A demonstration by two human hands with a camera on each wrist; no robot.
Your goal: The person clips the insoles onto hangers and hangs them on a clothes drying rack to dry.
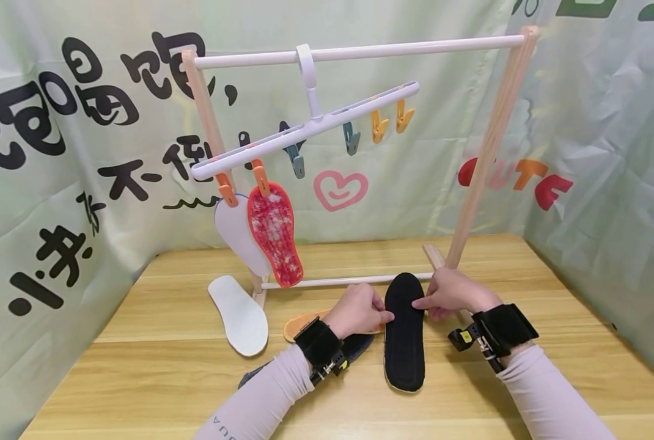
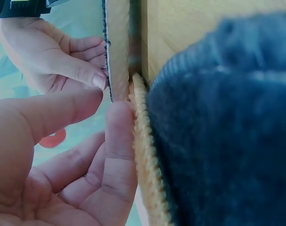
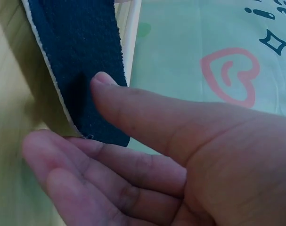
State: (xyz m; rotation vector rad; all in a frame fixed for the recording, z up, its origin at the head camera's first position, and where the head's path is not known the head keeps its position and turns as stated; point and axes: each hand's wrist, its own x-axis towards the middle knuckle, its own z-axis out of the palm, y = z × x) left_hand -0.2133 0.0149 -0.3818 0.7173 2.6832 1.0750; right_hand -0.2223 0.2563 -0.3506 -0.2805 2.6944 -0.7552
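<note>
A black insole [image 1: 405, 354] with a pale underside is held between both hands above the wooden table. My left hand [image 1: 357, 310] pinches its left edge between thumb and fingers. On the opposite edge, my right hand [image 1: 455, 293] grips it; the right wrist view shows the thumb on the black face and the fingers [image 3: 133, 165] behind. Below the left hand and wrist lie an orange insole [image 1: 299, 322] and a dark blue insole [image 1: 360, 347], both partly hidden. A white insole [image 1: 241, 318] lies farther left on the table.
A tilted white clip hanger [image 1: 305, 129] hooks over the rail of a wooden-legged rack [image 1: 415, 46]. Orange clips at its lower left end hold a white insole [image 1: 233, 229] and a red patterned insole [image 1: 277, 235]. Grey-blue clips [image 1: 351, 139] and yellow clips [image 1: 379, 127] hang without insoles.
</note>
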